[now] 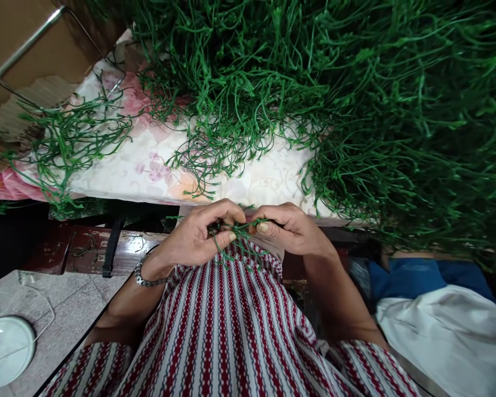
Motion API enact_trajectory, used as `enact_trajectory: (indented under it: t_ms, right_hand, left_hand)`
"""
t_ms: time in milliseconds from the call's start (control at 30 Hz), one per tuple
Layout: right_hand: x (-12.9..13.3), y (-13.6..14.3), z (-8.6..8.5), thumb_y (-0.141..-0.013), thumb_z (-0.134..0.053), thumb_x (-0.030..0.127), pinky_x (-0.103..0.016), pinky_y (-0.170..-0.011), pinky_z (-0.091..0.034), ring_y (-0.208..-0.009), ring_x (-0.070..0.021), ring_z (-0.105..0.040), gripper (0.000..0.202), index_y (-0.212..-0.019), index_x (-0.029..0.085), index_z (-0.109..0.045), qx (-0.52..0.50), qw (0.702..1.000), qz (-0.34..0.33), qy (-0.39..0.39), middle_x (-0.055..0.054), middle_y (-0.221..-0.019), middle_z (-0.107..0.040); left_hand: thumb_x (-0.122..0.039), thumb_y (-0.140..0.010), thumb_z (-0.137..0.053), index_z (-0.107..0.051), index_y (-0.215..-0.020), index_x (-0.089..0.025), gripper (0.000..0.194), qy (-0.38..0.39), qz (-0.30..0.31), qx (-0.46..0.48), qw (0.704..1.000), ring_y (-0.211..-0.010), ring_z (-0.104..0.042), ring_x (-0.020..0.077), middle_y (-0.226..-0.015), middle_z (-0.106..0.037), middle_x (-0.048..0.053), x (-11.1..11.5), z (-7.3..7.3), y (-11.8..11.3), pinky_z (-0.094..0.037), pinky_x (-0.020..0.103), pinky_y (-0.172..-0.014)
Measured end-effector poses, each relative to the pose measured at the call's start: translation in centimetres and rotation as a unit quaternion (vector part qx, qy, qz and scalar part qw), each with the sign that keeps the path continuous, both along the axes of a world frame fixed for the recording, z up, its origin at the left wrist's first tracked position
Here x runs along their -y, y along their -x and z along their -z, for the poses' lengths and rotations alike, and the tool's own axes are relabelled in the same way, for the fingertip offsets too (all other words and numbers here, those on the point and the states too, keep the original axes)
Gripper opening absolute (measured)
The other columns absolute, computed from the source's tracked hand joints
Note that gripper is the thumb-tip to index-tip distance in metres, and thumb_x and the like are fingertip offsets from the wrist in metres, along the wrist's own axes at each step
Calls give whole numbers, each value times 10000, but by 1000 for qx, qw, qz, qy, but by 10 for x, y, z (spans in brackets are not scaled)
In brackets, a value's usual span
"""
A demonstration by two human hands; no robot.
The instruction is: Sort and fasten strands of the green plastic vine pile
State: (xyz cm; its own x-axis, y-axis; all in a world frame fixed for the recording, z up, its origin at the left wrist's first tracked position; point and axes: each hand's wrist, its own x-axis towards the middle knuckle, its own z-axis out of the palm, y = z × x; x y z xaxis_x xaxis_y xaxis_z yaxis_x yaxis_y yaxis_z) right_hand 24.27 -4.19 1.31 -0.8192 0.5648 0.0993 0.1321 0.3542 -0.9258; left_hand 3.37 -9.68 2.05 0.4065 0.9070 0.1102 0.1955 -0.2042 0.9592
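Thin green plastic-looking plant stems (242, 234) are pinched between my two hands, just in front of the table edge. My left hand (204, 231), with a metal bracelet at its wrist, curls round the stems with thumb and fingers closed. From the other side my right hand (287, 226) grips a stem tip between thumb and forefinger. Loose stem ends hang below the hands over the striped garment. A great heap of the same green stems (248, 82) covers the far part of the table, and a smaller bunch (74, 138) lies at the left.
The table has a floral cloth (149, 165). A bent metal wire frame (28, 44) stands at the upper left beside cardboard (8, 33). Down on the floor at left is a white round lid-like object (6, 350). White fabric (450, 336) and blue fabric (409, 278) lie at the right.
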Motion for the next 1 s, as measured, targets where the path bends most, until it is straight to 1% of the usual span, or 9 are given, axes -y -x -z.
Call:
enact_trajectory:
  t_ms: [167, 433, 600, 733, 833, 867, 900, 933, 1000]
  right_hand:
    - [2, 0, 4, -896, -452, 316, -163, -483, -306, -514, -46, -439, 253, -829, 117, -593, -1, 1000, 20, 6, 13, -610, -534]
    - [5, 3, -1, -909, -430, 314, -166, -534, -333, -557, -50, -454, 242, -841, 126, -566, 10, 999, 18, -46, 2, -661, -553]
    - [7, 8, -3, -928, -382, 291, -177, -517, -307, -524, -51, -407, 253, -782, 148, -532, 32, 993, -28, -114, 34, -594, -471]
    - [13, -6, -16, -919, -384, 281, -208, -509, -302, -519, -70, -421, 273, -704, 163, -502, 76, 982, -76, -158, 28, -571, -453]
    - [14, -24, -32, -909, -400, 239, -211, -508, -323, -497, -72, -439, 246, -701, 170, -511, 83, 982, -24, -168, 28, -544, -467]
    - [14, -28, -37, -904, -416, 223, -206, -520, -341, -519, -73, -472, 210, -736, 171, -532, 87, 981, 8, -175, 20, -569, -511]
    - [13, -29, -40, -897, -433, 217, -202, -539, -361, -555, -75, -509, 174, -776, 170, -549, 81, 980, 27, -182, 9, -615, -558]
    - [12, -28, -42, -893, -444, 213, -198, -560, -378, -588, -78, -534, 151, -806, 170, -560, 75, 980, 34, -183, 3, -654, -586]
    - [11, -21, -43, -888, -450, 205, -189, -571, -393, -617, -75, -554, 130, -846, 169, -567, 59, 983, 52, -168, -1, -706, -610]
  left_hand:
    - [-87, -735, -512, -526, -928, -165, 209, 20, 0, -11, 1000, -720, -500, 109, -823, -544, 12, 2, 1, 1, -409, 209, -648]
    - [-184, -799, -525, -599, -801, -147, 83, -13, -30, -66, 997, -635, -527, 93, -694, -602, -3, -1, 1, -8, -393, 196, -600]
    - [-183, -842, -474, -597, -688, -144, 201, -84, 23, -127, 988, -516, -481, 77, -569, -560, -14, 1, 2, -7, -342, 208, -517]
    - [-79, -787, -454, -569, -623, -168, 219, -131, 69, -169, 974, -466, -465, 93, -504, -527, -20, 14, -13, 12, -333, 236, -478]
    - [-69, -785, -469, -606, -735, -190, 190, -150, 17, -112, 982, -558, -580, 113, -606, -632, 1, 21, -26, 28, -431, 230, -540]
    - [-81, -796, -471, -619, -803, -189, 183, -156, -23, -87, 984, -630, -619, 126, -669, -663, 16, 20, -28, 30, -463, 234, -590]
    - [-97, -795, -507, -624, -828, -193, 155, -151, -29, -85, 984, -646, -624, 125, -679, -666, 7, 19, -29, 30, -468, 228, -601]
    - [-118, -797, -532, -627, -807, -198, 125, -132, -16, -82, 988, -628, -612, 113, -687, -665, -3, 17, -28, 28, -456, 214, -578]
    - [-168, -820, -524, -628, -822, -180, 105, -34, -52, -59, 996, -601, -570, 96, -696, -639, 2, 11, -23, 20, -425, 204, -553]
